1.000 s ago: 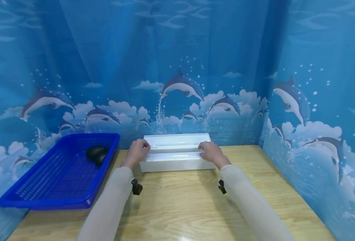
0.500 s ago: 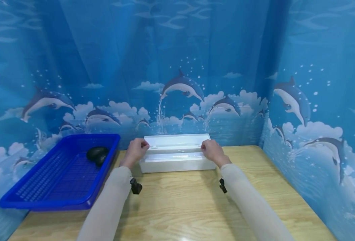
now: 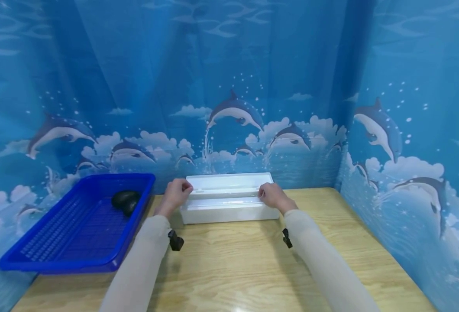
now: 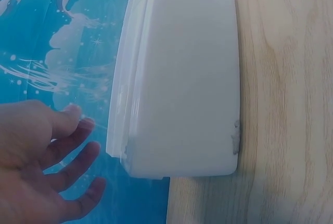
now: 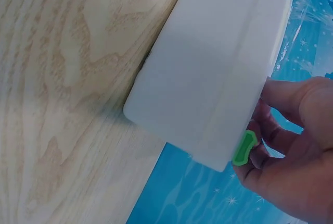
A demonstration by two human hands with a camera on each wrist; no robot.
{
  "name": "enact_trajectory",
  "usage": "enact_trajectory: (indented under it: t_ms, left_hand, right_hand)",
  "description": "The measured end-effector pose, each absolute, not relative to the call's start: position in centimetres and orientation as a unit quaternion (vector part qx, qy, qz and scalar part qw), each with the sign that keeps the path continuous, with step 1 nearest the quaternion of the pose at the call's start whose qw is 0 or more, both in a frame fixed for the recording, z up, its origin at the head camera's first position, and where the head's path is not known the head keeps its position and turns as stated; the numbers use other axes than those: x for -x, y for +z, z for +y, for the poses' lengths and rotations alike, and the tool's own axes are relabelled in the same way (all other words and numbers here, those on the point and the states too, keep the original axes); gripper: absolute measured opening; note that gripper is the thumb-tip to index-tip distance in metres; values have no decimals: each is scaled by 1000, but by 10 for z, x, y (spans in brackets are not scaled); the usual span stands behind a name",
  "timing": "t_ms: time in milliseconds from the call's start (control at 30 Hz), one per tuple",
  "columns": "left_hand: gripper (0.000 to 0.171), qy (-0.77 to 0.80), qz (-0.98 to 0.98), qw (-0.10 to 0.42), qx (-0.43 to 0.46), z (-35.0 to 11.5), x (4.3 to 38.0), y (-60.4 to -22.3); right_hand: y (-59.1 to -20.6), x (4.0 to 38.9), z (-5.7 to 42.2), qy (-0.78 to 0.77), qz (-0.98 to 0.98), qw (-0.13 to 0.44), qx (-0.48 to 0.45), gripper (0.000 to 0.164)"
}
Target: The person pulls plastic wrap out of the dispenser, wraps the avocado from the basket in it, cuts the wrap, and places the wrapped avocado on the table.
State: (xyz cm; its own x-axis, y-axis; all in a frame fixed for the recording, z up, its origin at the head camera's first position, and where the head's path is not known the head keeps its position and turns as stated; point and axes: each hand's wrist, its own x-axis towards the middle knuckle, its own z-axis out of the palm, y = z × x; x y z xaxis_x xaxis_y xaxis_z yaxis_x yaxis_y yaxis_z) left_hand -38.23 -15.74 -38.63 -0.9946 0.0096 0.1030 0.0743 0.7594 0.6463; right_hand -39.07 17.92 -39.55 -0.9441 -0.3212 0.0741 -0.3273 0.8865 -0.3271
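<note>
Fingers (image 4: 77,169) bend on left hand (image 3: 176,193) and right hand (image 3: 273,196) at opposite ends of white box (image 3: 229,214) — whether gripping, I cannot tell.

Box (image 3: 229,215), centre of head view: white. Basket (image 3: 58,263), left: royal blue. Curtain (image 3: 229,52), upper frame: blue, dolphin-and-cloud print. Tabletop (image 3: 229,268), below: pale yellow wood grain. Small piece (image 5: 244,148), right of right-wrist view: green.
</note>
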Motion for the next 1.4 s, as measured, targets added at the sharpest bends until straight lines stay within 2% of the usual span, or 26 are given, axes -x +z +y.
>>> enact_trajectory:
  t_ms: [200, 800, 1100, 1400]
  left_hand:
    - [19, -351, -935, 49, 27, -159, 382, -385]
    - [21, -433, -900, 43, 17, -162, 386, -381]
    - [25, -464, -885, 49, 13, -160, 382, -377]
    - [25, -484, -873, 51, 25, -162, 377, -370]
  right_hand:
    - [-397, 394, 185, 202, -970, 18, -134, 10]
    - [-397, 397, 197, 349, -924, 43, -150, 17]
    - [-390, 396, 200, 374, -918, 39, -123, 24]
    - [-382, 394, 203, 415, -902, 28, -119, 25]
